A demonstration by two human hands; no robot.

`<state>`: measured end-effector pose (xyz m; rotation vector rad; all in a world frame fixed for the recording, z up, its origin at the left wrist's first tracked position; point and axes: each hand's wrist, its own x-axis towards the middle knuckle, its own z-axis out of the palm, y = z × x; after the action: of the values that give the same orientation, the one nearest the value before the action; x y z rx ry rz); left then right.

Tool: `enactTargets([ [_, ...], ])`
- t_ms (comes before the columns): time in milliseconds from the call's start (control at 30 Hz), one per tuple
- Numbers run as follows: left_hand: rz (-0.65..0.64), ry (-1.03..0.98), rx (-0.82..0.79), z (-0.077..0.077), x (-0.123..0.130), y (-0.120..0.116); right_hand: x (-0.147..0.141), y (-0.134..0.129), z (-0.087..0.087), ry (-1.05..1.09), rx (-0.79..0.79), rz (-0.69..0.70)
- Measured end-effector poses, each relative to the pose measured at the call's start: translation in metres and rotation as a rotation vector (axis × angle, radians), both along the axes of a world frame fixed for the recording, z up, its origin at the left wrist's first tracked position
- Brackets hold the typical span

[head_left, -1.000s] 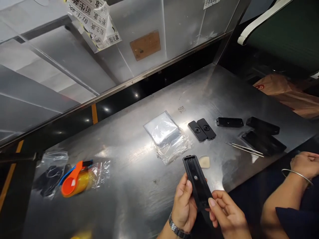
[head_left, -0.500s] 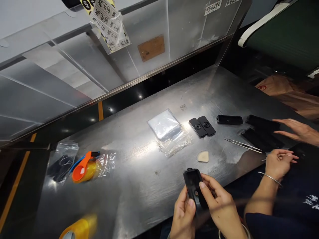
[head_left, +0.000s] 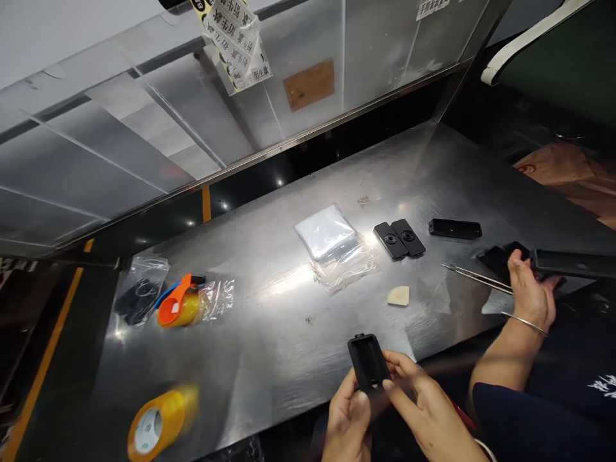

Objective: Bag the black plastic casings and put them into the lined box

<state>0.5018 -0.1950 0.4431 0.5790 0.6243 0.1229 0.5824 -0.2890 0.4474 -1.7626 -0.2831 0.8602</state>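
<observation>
At the table's near edge a black rectangular plastic case [head_left: 368, 355] is held in both my hands, its hollow side facing up. My left hand [head_left: 347, 417] grips its left side with the thumb on the near end. On the right side the fingers of my right hand [head_left: 418, 401] are closed, the thumb near the lower rim. The near end of the case is partly covered by my fingers. Beyond it lies a small cream-coloured pad [head_left: 399, 296] with one rounded corner. Two black cases with round discs [head_left: 399, 239] rest side by side farther back.
A co-worker's hand [head_left: 532, 292] at the right handles black trays [head_left: 572, 262]. Near it lie tweezers [head_left: 476, 278] and another black tray [head_left: 455, 228]. Clear plastic bags [head_left: 332, 244] lie mid-table. At left are an orange tape dispenser [head_left: 176, 301], a zip bag [head_left: 143, 292] and a yellow tape roll [head_left: 161, 423].
The view has shifted, so the table's contents sit differently in it. My hands still hold the black case, now tilted differently. The co-worker has lifted a black tray at the right.
</observation>
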Motion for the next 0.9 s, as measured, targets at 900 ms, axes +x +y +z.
enactTargets([
  [900, -0.012, 0.093, 0.165, -0.007, -0.003, 0.02, -0.02, 0.006, -0.021, 0.202, 0.127, -0.064],
])
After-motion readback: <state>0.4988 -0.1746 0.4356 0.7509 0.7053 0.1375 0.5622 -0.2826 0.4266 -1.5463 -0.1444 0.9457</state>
